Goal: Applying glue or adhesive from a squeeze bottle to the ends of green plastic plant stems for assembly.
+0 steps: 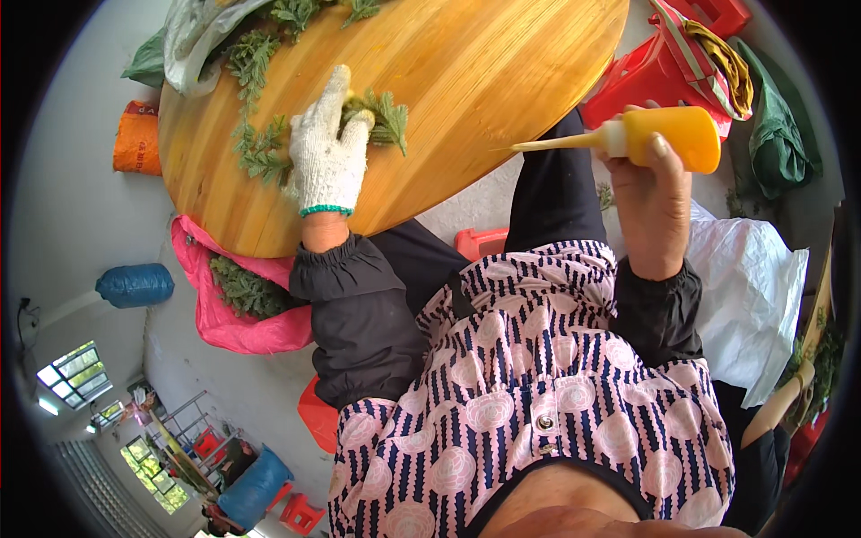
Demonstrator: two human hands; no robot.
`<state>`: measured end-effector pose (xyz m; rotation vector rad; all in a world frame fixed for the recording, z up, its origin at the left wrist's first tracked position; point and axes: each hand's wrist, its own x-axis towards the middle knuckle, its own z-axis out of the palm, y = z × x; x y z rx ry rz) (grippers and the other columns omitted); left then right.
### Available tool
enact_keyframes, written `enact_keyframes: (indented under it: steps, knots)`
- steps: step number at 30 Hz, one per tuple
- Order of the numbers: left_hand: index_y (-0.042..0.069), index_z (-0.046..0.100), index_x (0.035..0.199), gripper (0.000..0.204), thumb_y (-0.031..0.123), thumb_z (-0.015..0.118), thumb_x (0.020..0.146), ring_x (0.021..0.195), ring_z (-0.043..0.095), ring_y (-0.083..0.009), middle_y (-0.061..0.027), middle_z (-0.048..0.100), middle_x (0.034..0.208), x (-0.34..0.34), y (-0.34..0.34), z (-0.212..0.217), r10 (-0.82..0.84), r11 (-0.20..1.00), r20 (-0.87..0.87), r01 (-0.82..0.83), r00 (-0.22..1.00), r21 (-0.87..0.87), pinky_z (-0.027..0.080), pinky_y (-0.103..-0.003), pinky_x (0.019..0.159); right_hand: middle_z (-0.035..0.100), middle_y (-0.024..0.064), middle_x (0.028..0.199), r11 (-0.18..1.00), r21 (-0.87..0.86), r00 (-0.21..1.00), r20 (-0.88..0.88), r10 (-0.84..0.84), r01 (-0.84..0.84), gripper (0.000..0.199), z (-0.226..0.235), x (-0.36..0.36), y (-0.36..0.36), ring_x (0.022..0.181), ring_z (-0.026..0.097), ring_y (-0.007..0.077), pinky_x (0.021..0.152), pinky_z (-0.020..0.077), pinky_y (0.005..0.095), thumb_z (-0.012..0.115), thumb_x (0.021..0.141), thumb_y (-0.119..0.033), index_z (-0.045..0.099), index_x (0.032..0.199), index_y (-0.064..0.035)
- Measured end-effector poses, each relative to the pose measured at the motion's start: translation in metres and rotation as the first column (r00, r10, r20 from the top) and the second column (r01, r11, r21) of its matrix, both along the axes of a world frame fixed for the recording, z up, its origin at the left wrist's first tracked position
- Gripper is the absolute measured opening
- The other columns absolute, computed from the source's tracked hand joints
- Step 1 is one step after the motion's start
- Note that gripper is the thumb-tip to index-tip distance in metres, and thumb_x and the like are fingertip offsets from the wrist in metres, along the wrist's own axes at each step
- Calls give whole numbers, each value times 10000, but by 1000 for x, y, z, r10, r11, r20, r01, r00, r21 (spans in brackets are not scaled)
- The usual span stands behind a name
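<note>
My left hand (328, 152), in a white knit glove with a green cuff edge, is over the wooden table near its front edge. Its index finger points away from me and the thumb is spread apart from it. Green artificial leaf sprigs (387, 121) show beside the thumb, and more greenery (260, 151) lies against the hand's other side; the part beneath the hand is hidden. My bare right hand (653, 193) is wrapped around a yellow squeeze bottle (673, 139), held sideways beyond the table's right edge. Its long, thin nozzle points left toward the table.
The round wooden table (484, 63) carries a clear plastic bag (190, 45) at far left. A pink bag (202, 309) of greenery stands below the left edge, near an orange container (137, 139). Red stools (641, 85) and a white sack (749, 287) are at right. Another person's arm (778, 403) shows at lower right.
</note>
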<state>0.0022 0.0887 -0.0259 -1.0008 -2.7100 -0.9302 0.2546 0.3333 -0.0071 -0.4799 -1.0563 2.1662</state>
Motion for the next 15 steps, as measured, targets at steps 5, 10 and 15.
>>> enact_keyframes:
  steps: [5,10,15]
  knots:
    - [-41,647,1333,394,0,660,941,1152,665,-225,-139,716,1226,14,11,3,-23,932,301,-89,953,353,507,-338,1021,661,82,1120,965,-127,971,-43,-236,229,312,-15,26,32,1059,669,237,889,554,407,725,962,-217,583,1197,-69]
    - [-52,667,1300,344,-1,650,961,1115,673,-187,-146,705,1254,117,71,43,-307,915,562,76,768,397,542,-304,963,655,59,1126,874,-152,887,57,-459,462,307,-57,70,57,1067,658,218,855,532,371,750,949,-214,588,1181,-95]
    - [-29,666,1293,336,93,659,980,928,702,-168,-105,730,1109,174,138,6,-208,978,965,10,158,209,604,-308,783,654,47,1114,704,-119,713,102,-693,701,281,-70,131,60,1021,666,194,888,524,357,772,942,-176,624,1165,-90]
